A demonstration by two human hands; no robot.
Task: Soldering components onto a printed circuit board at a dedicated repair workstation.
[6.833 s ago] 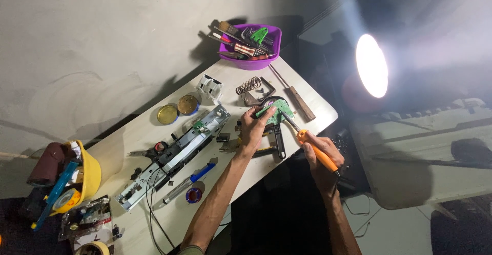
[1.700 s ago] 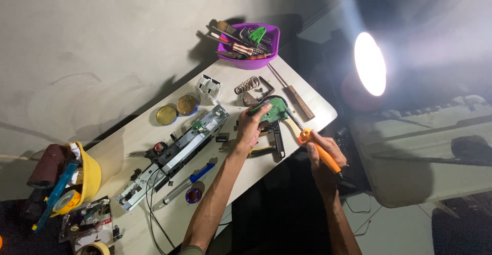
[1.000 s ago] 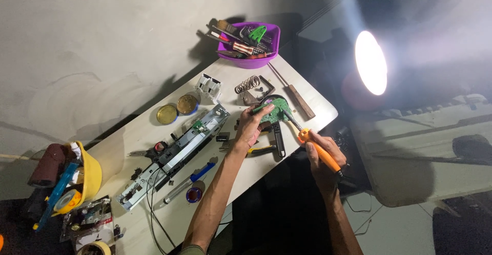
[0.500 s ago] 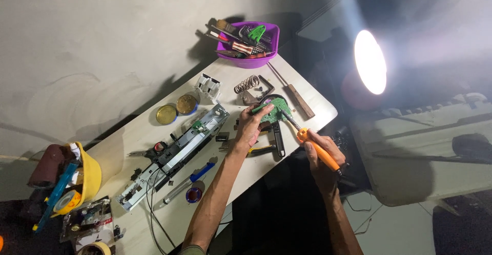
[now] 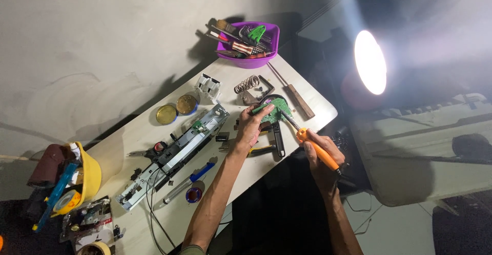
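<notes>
My left hand pinches a small green circuit board and holds it tilted just above the white table. In my right hand is a soldering iron with an orange handle; its metal tip points up-left and meets the board. A black-handled pair of pliers lies under the board, between my two hands.
A purple bowl of tools stands at the far corner. A coiled iron stand, a wood-handled tool, two round tins, a long metal mechanism and a blue screwdriver lie about. A yellow hard hat sits left; a bright lamp glares right.
The scene has hardly altered. My left hand keeps the green board and my right keeps the iron's tip at it, with only slight shifts of the board.
</notes>
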